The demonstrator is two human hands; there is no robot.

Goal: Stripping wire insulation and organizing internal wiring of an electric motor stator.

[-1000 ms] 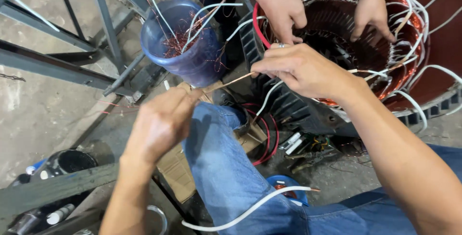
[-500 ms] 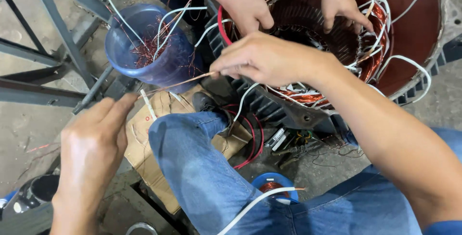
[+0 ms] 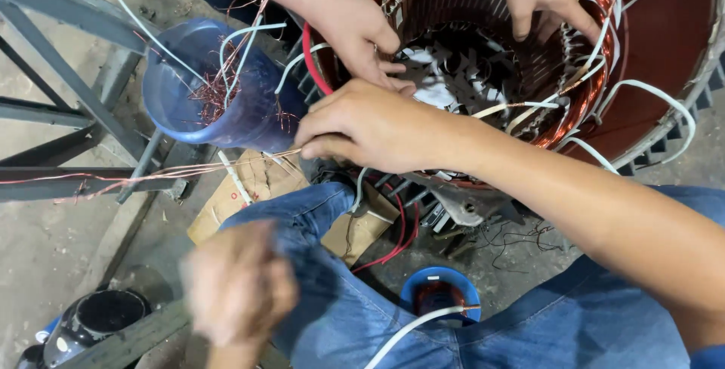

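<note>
**Copper wire stretched taut, left hand drops back**

The right hand (image 3: 370, 123) sits at the rim of the big motor stator (image 3: 529, 52), grip pinched together on thin copper wire (image 3: 151, 175), and that strand now runs long and taut off to the left, right out past the picture edge. Half a second ago it was only a short length; the left hand (image 3: 238, 290) was up by the cardboard then, and it has dropped low and close to the camera, blurred in motion, so I cannot tell whether its grip is apart or together.

Across the stator, another person's two hands (image 3: 355, 33) work the windings from the far side, one just beside the right hand, nearly touching.

Room to move: the blue plastic cup (image 3: 211, 89), full of wire scraps, stands just above the taut strand, close. Grey metal frame bars (image 3: 68, 104) crowd the left. Below the wire lies a piece of cardboard (image 3: 249, 188) over the denim-clad knee (image 3: 325, 263). A small blue spool (image 3: 440, 293) sits between the legs. The bare floor (image 3: 45, 248) at lower left is the open patch.
</note>
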